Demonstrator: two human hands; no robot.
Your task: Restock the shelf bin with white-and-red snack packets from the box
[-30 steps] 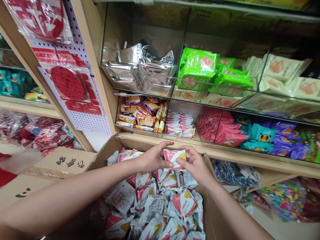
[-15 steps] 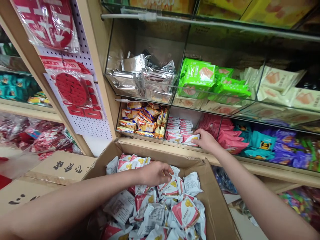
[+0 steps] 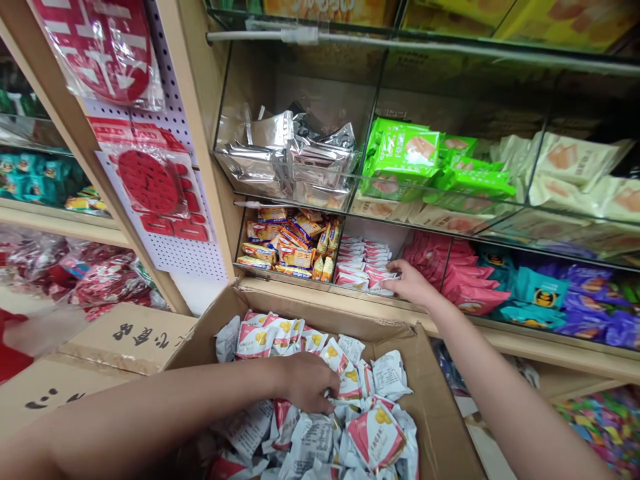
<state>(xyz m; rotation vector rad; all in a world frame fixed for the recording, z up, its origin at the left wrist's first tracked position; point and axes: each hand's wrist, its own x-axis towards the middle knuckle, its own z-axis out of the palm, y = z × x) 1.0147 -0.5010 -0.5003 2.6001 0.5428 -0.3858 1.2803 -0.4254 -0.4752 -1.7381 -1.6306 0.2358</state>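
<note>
An open cardboard box (image 3: 430, 393) full of small pink-and-white snack packets (image 3: 375, 437) stands before me. My left hand (image 3: 310, 383) is down among these packets, its fingers curled; what they hold, if anything, is hidden beneath the hand. At the low shelf, my right hand (image 3: 413, 283) reaches into a compartment where similar packets lie in stacked rows. Its thumb and fingers close on a front snack packet (image 3: 377, 280) at the right side of those rows.
Orange-wrapped snacks (image 3: 295, 247) fill the compartment to the left, pink packets (image 3: 467, 277) the one to the right. Above, clear-fronted bins hold silver packets (image 3: 265, 160) and green packets (image 3: 400, 157). A closed carton (image 3: 125, 333) sits left of the box.
My left hand has moved lower and nearer, turning its back upward over the packets. My right hand stays at the shelf packets. The view has shifted slightly.
</note>
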